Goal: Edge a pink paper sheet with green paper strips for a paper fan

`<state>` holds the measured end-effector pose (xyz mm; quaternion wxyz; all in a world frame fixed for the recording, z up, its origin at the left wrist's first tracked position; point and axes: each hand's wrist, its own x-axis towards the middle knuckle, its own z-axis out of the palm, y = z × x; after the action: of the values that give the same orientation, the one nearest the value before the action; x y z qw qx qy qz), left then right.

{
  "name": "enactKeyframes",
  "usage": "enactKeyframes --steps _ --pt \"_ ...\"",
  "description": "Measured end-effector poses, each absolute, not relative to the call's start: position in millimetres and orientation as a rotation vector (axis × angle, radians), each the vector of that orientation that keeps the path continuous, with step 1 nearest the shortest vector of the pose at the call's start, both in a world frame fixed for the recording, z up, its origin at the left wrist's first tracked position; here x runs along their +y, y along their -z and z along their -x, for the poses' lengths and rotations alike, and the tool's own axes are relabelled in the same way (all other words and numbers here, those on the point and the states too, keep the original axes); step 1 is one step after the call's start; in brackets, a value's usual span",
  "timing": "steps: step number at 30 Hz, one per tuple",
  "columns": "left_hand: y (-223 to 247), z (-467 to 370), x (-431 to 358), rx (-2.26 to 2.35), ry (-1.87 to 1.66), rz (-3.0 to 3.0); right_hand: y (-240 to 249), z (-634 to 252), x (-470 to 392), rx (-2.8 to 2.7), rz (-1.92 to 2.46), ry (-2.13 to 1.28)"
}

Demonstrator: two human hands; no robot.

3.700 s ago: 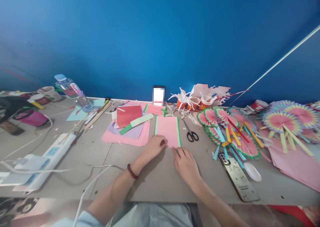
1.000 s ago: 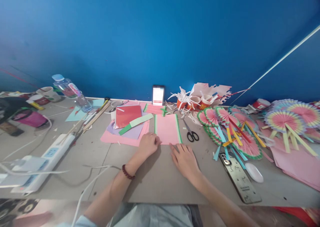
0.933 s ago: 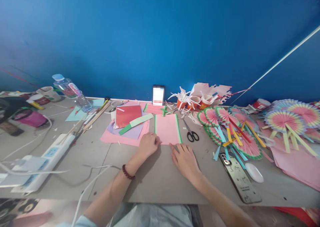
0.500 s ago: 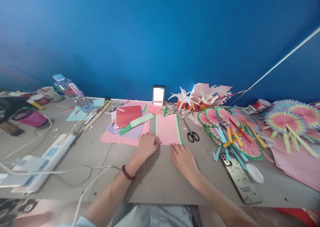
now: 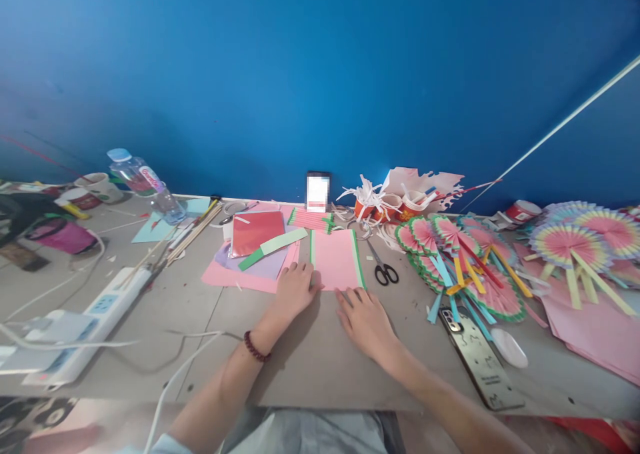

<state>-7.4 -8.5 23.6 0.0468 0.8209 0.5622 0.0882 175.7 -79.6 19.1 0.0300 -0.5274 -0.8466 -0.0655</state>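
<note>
A pink sheet (image 5: 334, 257) with green strips along its left and right edges lies flat on the table in front of me. My left hand (image 5: 296, 289) rests at its lower left corner, fingers slightly apart over a larger pink sheet (image 5: 220, 275), thumb by the near edge. On the right, my right hand (image 5: 364, 317) lies palm down with fingers spread, tips at the near edge. Neither hand grips anything visible. Behind the sheet sits a pleated pink piece with green edges (image 5: 311, 221). Black-handled scissors (image 5: 385, 271) lie just to its right.
Left: a green strip (image 5: 273, 249), red sheets (image 5: 257, 234), wooden sticks (image 5: 197, 229), a bottle (image 5: 147, 184), and a power strip (image 5: 103, 314) with cables. Right: folded paper fans (image 5: 455, 241), a phone (image 5: 483, 361), a white mouse (image 5: 510, 347). Paper cups (image 5: 387, 206) stand near the wall.
My right hand has shifted slightly left along the sheet's near edge, its fingers a little more spread. My left hand's fingers have moved slightly; the sheet looks unmoved.
</note>
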Motion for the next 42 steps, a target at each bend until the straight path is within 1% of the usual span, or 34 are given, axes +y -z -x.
enactKeyframes --steps 5,10,14,16,22,30,42 --pt "-23.0 6.6 -10.1 1.787 -0.307 -2.552 -18.3 -172.5 -79.6 -2.599 1.634 0.243" --pt "-32.8 -4.2 -25.9 1.763 -0.31 -2.65 -17.5 -170.8 -80.3 -2.575 1.636 0.251" --pt "-34.7 -20.3 -52.3 1.613 -0.184 -2.791 -17.0 -171.5 -80.4 -2.583 1.638 0.235" --pt "-28.4 -25.2 -63.5 1.664 -0.143 -2.849 -16.6 -171.6 -80.6 -2.57 1.632 0.223" --pt "-6.7 -22.6 -73.8 1.704 -0.115 -2.829 -17.1 -170.0 -81.2 -2.535 1.645 0.2" --pt "-14.7 -23.8 -79.5 1.746 -0.109 -2.775 -17.0 -168.5 -82.4 -2.519 1.677 0.179" --pt "-9.4 -27.8 -85.2 1.812 -0.047 -2.806 -12.6 -167.3 -85.2 -2.475 1.69 0.205"
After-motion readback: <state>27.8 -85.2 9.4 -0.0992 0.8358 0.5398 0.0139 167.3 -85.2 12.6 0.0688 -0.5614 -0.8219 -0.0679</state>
